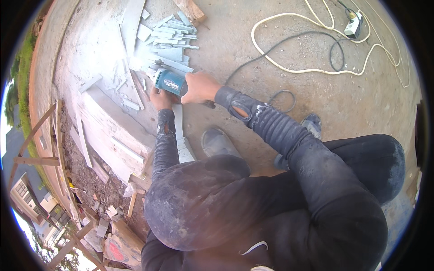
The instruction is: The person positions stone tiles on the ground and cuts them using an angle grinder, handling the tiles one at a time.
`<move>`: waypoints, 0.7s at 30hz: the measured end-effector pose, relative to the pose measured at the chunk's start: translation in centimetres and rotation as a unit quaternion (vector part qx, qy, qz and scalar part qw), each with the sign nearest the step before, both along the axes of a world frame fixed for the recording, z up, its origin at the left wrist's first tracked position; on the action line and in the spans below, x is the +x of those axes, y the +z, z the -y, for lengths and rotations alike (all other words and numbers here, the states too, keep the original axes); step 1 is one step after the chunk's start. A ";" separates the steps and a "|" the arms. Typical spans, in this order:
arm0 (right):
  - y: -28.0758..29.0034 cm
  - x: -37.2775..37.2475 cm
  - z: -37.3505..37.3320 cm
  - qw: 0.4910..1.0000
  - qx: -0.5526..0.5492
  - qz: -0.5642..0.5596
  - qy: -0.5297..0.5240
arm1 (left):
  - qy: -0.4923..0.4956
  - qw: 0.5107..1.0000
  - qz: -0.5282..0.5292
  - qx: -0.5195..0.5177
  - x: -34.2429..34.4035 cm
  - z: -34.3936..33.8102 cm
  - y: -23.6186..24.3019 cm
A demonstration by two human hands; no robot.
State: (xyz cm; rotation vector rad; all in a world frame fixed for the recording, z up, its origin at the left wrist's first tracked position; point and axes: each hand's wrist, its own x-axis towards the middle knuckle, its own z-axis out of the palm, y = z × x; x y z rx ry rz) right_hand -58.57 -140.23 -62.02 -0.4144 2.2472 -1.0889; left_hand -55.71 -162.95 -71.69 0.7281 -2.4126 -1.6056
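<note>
A teal angle grinder [169, 82] is in my right hand [201, 87], whose fingers wrap round the rear of its body. My left hand [161, 99] is closed right beneath the grinder's front end; the tool covers part of its fingers, so what they grip is hidden. Pale dust glows around the grinder's head, blurring the disc and the piece under it. Just beyond lies a heap of narrow grey-white tile strips [169, 35]. A long pale strip [131, 31] reaches away to the far left of the heap. Another light slab [178, 121] lies beside my left wrist.
A cream extension cord [289, 69] loops over the concrete at right toward a white socket box [353, 26]. The grinder's dark cable [266, 52] crosses it. Loose offcuts [131, 105] lie on the dusty ledge at left, above rubble and a torn sack [122, 244]. My shoe [219, 142] is close by.
</note>
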 end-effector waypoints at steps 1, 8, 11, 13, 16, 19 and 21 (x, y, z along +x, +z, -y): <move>-0.1 -0.1 0.1 1.000 -0.002 0.009 0.007 | 0.000 1.000 0.002 -0.007 0.1 0.1 -0.1; 1.0 -0.8 0.5 0.999 0.020 0.034 0.015 | 0.011 0.999 -0.010 0.031 0.1 -1.3 1.5; 1.8 -1.2 1.1 0.999 0.017 0.029 0.016 | -0.004 0.999 -0.028 -0.019 -0.1 -0.8 1.7; 2.2 -1.3 1.2 0.999 0.013 0.027 0.016 | -0.001 1.000 -0.027 -0.014 0.0 -0.7 1.7; 2.0 -1.4 1.6 1.000 0.012 0.021 -0.006 | -0.012 0.998 -0.036 -0.054 0.1 -1.1 2.0; 1.7 -1.8 1.8 0.999 0.007 0.032 0.006 | -0.013 0.995 -0.040 -0.086 0.0 -1.5 2.3; 1.9 -2.1 2.1 0.999 0.005 0.038 0.020 | -0.007 0.996 -0.041 -0.079 0.1 -1.1 2.2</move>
